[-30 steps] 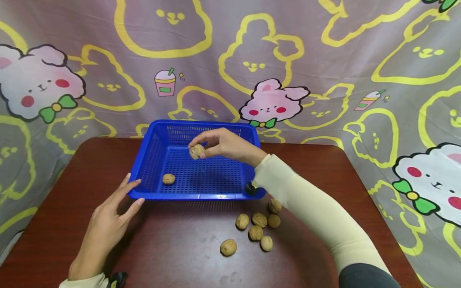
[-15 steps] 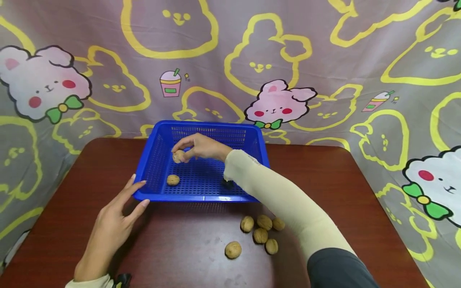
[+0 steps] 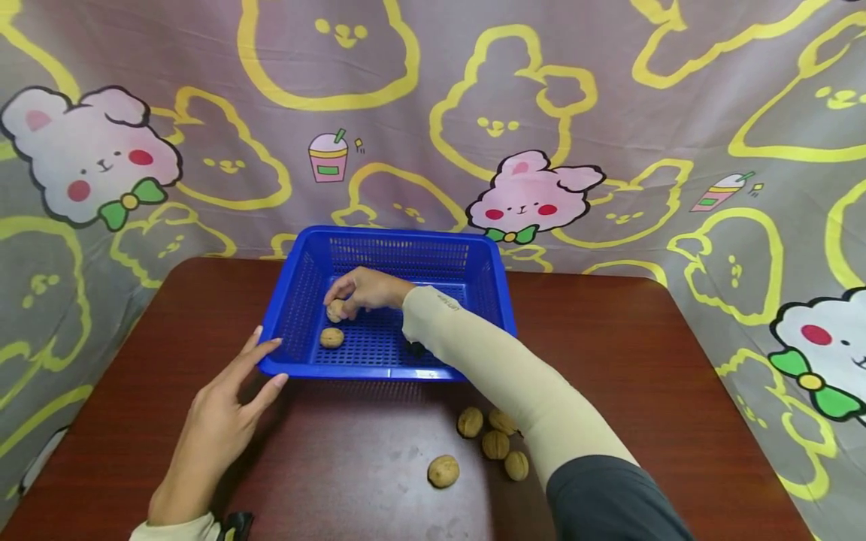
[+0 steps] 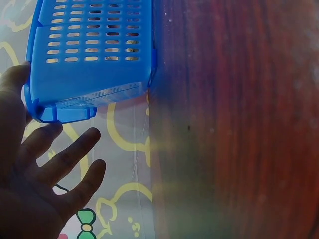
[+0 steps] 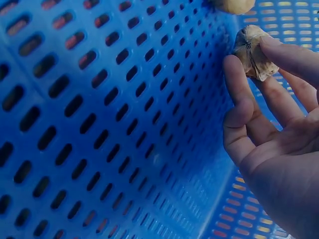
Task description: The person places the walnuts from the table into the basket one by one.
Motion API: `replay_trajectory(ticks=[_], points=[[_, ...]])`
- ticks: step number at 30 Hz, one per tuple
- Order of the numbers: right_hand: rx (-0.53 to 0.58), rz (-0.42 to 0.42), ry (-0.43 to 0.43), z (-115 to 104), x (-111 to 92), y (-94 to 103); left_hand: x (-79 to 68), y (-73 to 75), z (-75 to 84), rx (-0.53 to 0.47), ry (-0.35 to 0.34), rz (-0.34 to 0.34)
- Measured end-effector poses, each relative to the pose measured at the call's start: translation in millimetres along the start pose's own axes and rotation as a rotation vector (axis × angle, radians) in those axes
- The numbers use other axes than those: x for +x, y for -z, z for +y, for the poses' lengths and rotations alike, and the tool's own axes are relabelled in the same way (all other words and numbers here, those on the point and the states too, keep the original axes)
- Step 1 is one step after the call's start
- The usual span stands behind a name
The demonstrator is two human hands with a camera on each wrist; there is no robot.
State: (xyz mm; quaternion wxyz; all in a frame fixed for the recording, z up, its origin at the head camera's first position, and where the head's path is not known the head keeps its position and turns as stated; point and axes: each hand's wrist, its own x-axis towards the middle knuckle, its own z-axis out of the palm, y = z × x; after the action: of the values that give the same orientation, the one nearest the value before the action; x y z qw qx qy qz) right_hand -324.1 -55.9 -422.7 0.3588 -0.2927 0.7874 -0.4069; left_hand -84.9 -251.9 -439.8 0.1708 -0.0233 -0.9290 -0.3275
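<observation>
In the head view, my right hand (image 3: 368, 289) reaches into the blue plastic basket (image 3: 399, 372) and pinches a walnut (image 3: 335, 310) low over its floor at the left. The right wrist view shows this walnut (image 5: 255, 54) between the thumb and fingertips. Just in front of it, a second walnut (image 3: 331, 337) lies on the basket floor. My left hand (image 3: 219, 413) touches the basket's near left corner, thumb at the front and index finger over the rim. Its other fingers extend loosely below the rim in the left wrist view. Several walnuts (image 3: 496, 445) lie on the table before the basket.
One walnut (image 3: 443, 471) lies a little apart from the group, nearer the front. The dark brown table (image 3: 595, 353) runs back to a cartoon-printed cloth (image 3: 399, 83) behind the basket. My right sleeve (image 3: 487, 353) crosses the basket's front rim and partly hides the walnut group.
My right hand has moved left and down inside the basket with its walnut, ending beside the other walnut. The left hand stays at the corner. The head view has shifted slightly.
</observation>
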Motion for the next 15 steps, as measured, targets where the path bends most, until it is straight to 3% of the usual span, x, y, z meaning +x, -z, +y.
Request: replay_trajectory(ticks=[6,15], points=[[0.018,-0.013,-0.027,0.3,2.2,-2.7,0.0,0.2,0.1,-0.003,0.005,-0.007],[0.030,0.010,-0.001,4.6,5.0,-2.7,0.3,0.9,0.6,0.000,0.011,-0.014]])
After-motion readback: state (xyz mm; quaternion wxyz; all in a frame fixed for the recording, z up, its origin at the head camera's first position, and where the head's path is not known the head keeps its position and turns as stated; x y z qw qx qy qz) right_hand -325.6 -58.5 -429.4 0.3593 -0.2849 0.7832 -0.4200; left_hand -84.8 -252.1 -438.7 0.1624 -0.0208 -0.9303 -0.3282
